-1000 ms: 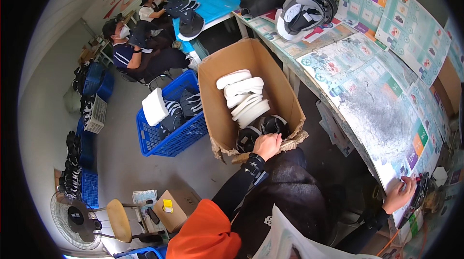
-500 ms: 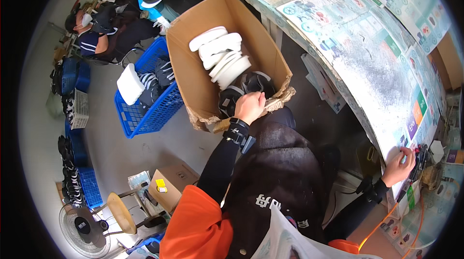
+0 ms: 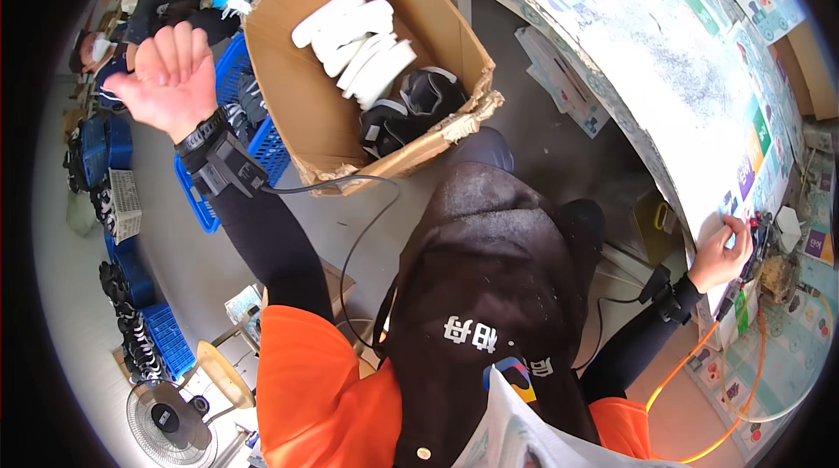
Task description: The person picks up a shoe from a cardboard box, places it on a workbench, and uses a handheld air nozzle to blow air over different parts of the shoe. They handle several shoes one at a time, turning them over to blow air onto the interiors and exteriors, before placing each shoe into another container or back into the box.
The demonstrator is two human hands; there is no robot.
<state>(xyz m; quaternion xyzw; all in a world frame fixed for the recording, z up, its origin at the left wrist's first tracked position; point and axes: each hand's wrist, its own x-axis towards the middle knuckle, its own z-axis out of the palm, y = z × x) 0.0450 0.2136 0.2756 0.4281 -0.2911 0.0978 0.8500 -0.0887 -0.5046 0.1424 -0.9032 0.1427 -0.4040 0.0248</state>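
My left hand (image 3: 172,76) is raised over the blue basket (image 3: 234,66), fingers apart and holding nothing. Beside it stands an open cardboard box (image 3: 288,110) with a torn near edge. White shoe soles (image 3: 354,41) lie stacked inside, and black shoe uppers (image 3: 428,101) are bunched at the near end. At the far right, my right hand (image 3: 722,256) rests at the edge of the paper-covered worktable (image 3: 629,83). Its fingers are curled together next to a small dark fitting with red parts (image 3: 762,228); whatever they grip is hidden.
An orange hose (image 3: 690,354) runs below my right hand. A black cable (image 3: 358,245) hangs from my left wrist. A fan (image 3: 170,416) and a wooden-seated stool (image 3: 225,374) stand at lower left. Blue crates (image 3: 166,341) line the wall, and people sit at the upper left.
My left hand has left the black shoe uppers at the box's near edge, swung up and left, and opened. My right hand stays at the table edge. The view has shifted slightly.
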